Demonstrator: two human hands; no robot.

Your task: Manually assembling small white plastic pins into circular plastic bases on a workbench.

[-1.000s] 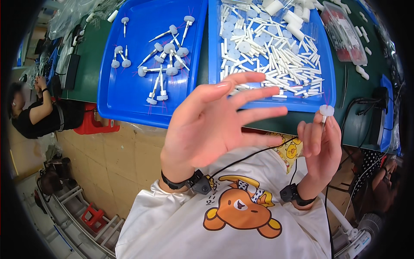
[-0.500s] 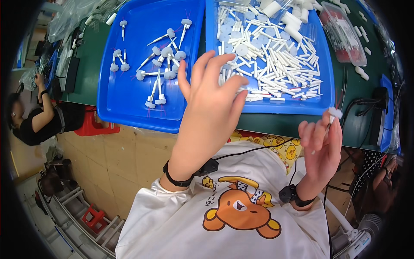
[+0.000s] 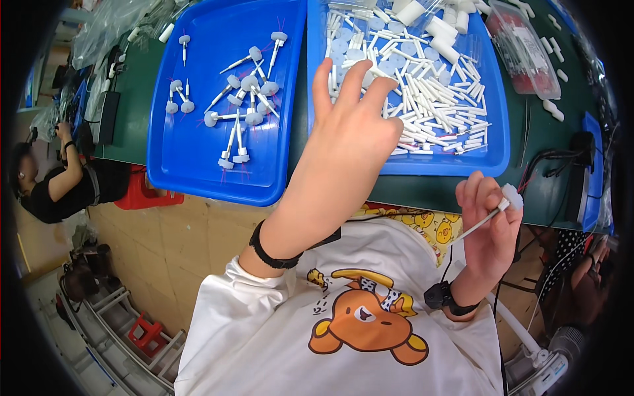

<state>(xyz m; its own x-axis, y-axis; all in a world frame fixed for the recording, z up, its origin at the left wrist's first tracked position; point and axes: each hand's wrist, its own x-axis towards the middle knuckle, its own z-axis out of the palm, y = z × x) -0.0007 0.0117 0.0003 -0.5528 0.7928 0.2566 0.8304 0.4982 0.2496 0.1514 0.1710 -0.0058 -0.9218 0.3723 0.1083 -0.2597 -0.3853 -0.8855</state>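
Over the near left part of the right-hand blue tray [image 3: 492,155], my left hand [image 3: 347,135] reaches down with its fingers apart and slightly bent. I see nothing held in it. White tubes [image 3: 439,105] and pale round discs [image 3: 409,49] lie just beyond its fingertips. My right hand [image 3: 487,221] is in front of the tray's near right corner. Its fingers close on a thin white rod with a pale disc [image 3: 472,228] at its upper end; the rod points down and left, and fine red wires show by the disc.
The left-hand blue tray [image 3: 198,142] holds several finished-looking disc-and-rod pieces [image 3: 239,156] with red wires. A clear box with red contents [image 3: 525,56] stands at the far right, near black cables [image 3: 561,155]. Another person [image 3: 63,171] sits at the far left.
My left hand has moved right and its fingers have spread over the tray. My right hand has turned its piece so the rod now shows, slanting down and left.
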